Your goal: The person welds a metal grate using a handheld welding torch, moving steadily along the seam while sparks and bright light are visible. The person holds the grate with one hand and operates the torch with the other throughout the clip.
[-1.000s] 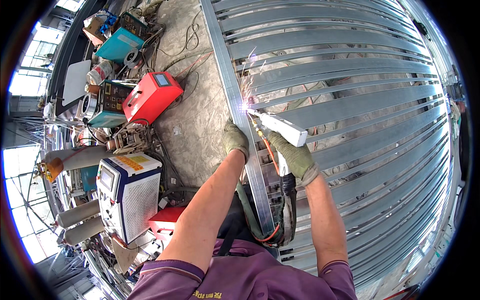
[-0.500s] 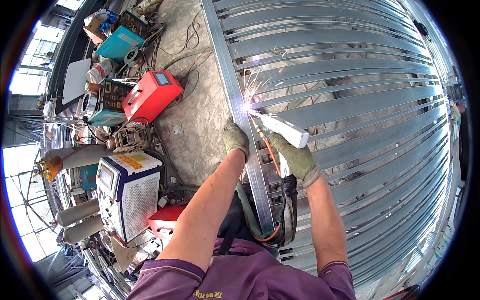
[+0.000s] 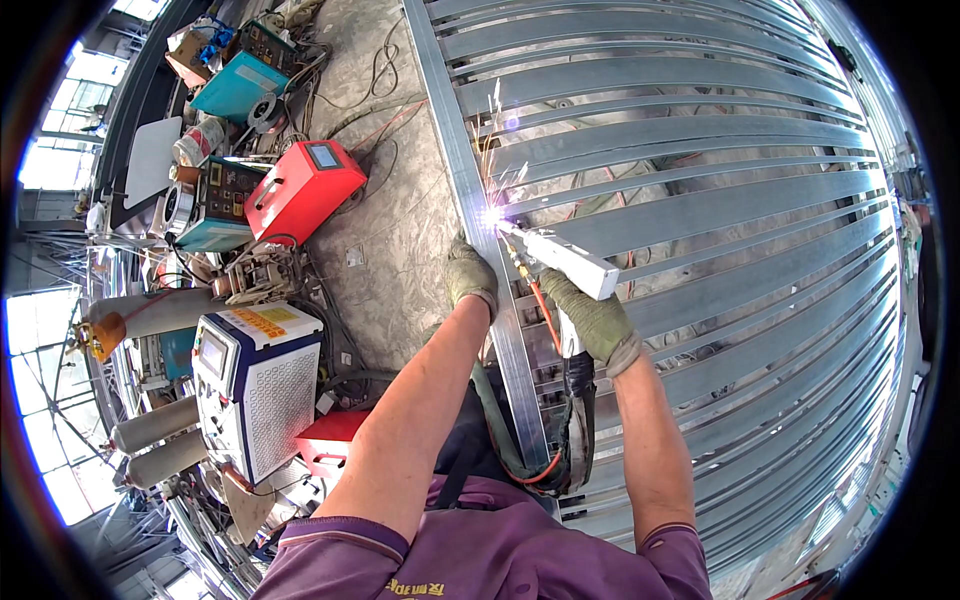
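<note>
My gloved right hand (image 3: pixel 592 318) is closed round the grip of a white welding gun (image 3: pixel 565 262). The gun's nozzle points up and left to a bright arc (image 3: pixel 491 216) on the long steel rail (image 3: pixel 514 350), where a slat meets it. Sparks fly up from that spot. My gloved left hand (image 3: pixel 470 274) is closed on the rail's left edge, just below the arc; its fingertips are partly hidden. An orange hose (image 3: pixel 545 315) and a dark sheathed cable (image 3: pixel 578 425) run down from the gun. Glare hides the weld itself.
Many parallel steel slats (image 3: pixel 720 205) stretch right from the rail. Left on the concrete floor (image 3: pixel 385 240) stand a red machine (image 3: pixel 305 192), a white-and-blue cabinet (image 3: pixel 262 385), teal welding machines (image 3: pixel 240 85) and gas cylinders (image 3: pixel 165 312). Loose cables (image 3: pixel 380 70) lie on the floor.
The spark spray has altered shape, now rising higher and more steeply. Both hands, the welding gun and the rail look almost unmoved.
</note>
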`<action>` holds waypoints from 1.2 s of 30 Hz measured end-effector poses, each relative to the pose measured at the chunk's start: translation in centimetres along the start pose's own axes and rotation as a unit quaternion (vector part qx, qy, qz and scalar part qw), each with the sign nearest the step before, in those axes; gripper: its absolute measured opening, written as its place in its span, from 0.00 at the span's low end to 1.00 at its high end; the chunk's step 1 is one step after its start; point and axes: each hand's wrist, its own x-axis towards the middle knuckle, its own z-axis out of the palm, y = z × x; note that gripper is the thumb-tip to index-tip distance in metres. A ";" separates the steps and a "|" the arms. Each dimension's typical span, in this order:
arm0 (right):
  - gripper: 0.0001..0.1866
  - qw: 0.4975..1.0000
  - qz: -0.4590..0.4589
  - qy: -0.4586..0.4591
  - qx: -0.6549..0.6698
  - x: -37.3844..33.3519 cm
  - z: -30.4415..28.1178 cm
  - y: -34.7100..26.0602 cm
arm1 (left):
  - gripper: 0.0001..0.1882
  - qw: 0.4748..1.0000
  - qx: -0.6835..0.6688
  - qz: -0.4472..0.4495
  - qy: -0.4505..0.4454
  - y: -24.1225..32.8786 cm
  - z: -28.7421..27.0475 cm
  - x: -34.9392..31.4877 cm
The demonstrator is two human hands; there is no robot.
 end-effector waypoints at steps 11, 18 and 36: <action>0.16 0.999 -0.030 0.005 0.010 -1.0 0.5 -0.3 | 0.40 0.999 -0.039 0.002 -0.002 -1.3 0.7 2.0; 0.21 0.998 0.002 0.019 0.055 -3.0 -1.3 0.5 | 0.40 0.998 -0.045 -0.028 -0.039 0.4 0.0 0.1; 0.22 0.999 -0.027 -0.011 0.019 -3.4 -0.5 1.8 | 0.42 0.999 -0.051 0.014 0.001 -3.6 2.6 4.2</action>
